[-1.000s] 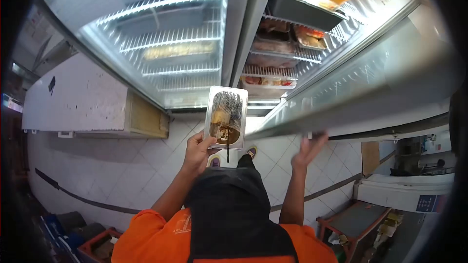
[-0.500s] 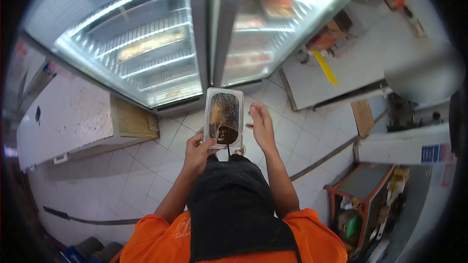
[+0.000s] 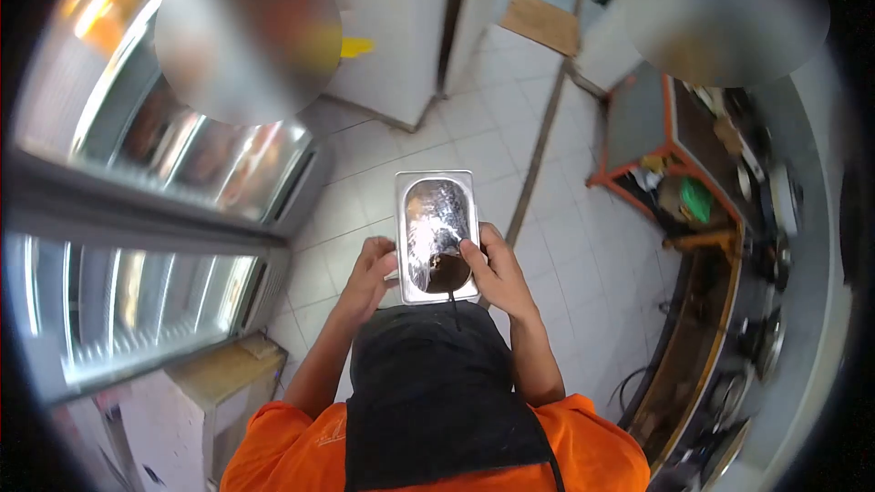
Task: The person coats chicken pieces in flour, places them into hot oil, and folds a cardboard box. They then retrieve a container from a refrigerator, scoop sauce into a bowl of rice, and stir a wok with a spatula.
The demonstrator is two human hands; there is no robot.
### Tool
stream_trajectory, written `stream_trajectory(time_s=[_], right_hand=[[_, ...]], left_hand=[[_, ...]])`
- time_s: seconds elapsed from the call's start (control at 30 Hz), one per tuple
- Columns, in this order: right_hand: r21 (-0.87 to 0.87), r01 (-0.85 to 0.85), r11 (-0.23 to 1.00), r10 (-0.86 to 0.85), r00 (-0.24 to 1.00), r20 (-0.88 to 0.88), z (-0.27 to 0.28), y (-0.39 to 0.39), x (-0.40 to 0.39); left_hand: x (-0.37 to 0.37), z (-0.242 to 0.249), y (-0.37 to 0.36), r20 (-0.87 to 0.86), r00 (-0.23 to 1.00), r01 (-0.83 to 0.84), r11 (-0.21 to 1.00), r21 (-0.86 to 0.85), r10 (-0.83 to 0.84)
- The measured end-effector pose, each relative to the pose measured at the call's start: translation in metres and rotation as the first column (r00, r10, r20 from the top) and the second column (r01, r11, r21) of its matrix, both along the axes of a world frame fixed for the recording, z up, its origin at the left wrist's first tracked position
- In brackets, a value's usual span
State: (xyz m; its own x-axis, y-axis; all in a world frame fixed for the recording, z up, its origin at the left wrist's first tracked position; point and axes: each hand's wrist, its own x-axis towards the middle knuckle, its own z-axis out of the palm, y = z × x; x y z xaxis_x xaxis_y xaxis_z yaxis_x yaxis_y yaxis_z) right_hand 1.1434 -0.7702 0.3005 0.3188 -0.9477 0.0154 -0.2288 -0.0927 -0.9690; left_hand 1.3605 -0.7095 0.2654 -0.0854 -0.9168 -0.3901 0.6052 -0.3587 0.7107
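A rectangular stainless steel food pan point(image 3: 401, 219) is held in front of my black apron point(image 3: 437, 401). Its inside walls are smeared, and something dark brown lies at the near end. A thin dark handle point(image 3: 454, 310) sticks out over the near rim; what it belongs to is hidden in the pan. My right hand point(image 3: 499, 278) grips the right side, thumb over the rim and fingers around the outside. At the left edge, my left hand point(image 3: 366, 275) has its bent fingers and thumb against the pan, with some fingertips hidden.
Lit glass-front fridges point(image 3: 182, 164) stand on the left. Below them is a white cabinet point(image 3: 173, 428) with a worn top. An orange-framed stand point(image 3: 638, 128) and a long counter with pans point(image 3: 711, 337) line the right. Pale tiled floor point(image 3: 565, 264) runs between, crossed by a dark strip.
My view has turned to the right, bringing the fridges to the left side. My right hand, apart from the pan before, now holds its right side. The left thumb has come off the inner rim.
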Motion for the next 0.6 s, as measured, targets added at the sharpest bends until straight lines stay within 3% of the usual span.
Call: stream_trajectory(time_s=[0.07, 0.2, 0.27, 0.3, 0.33, 0.4, 0.43, 0.6], right_hand=[[-0.059, 0.097, 0.994, -0.099, 0.995, -0.026, 0.008, -0.006, -0.053], [-0.02, 0.153, 0.988, -0.154, 0.988, -0.021, 0.013, -0.014, -0.146], [-0.058, 0.54, 0.84, -0.54, 0.821, -0.187, 0.04, 0.0, -0.165], [-0.133, 0.558, 0.819, -0.567, 0.749, -0.344, 0.046, 0.004, -0.183], [-0.129, 0.594, 0.794, -0.598, 0.725, -0.343, 0.055, 0.006, -0.197], [0.146, 0.582, 0.8, -0.445, 0.739, -0.505, 0.07, 0.01, -0.221], [0.036, 0.613, 0.79, -0.492, 0.668, -0.559, 0.068, 0.008, -0.225], [0.012, 0.674, 0.739, -0.484, 0.543, -0.686, 0.069, -0.022, -0.287]], left_hand=[[-0.053, 0.0, -0.042, -0.039, 0.994, 0.102, 0.993, -0.063, -0.104], [-0.16, -0.007, -0.11, 0.153, 0.934, 0.331, 0.943, -0.034, -0.323], [-0.2, -0.018, -0.128, -0.033, 0.945, 0.325, 0.946, 0.012, -0.324], [-0.221, -0.024, -0.137, -0.096, 0.939, 0.335, 0.942, 0.029, -0.331], [-0.242, -0.027, -0.145, -0.093, 0.924, 0.375, 0.926, 0.032, -0.371], [-0.283, -0.034, -0.161, -0.099, 0.911, 0.405, 0.913, 0.046, -0.399], [-0.301, -0.04, -0.168, -0.071, 0.891, 0.452, 0.891, 0.044, -0.449], [-0.395, -0.035, -0.217, -0.125, 0.728, 0.681, 0.732, 0.021, -0.674]])
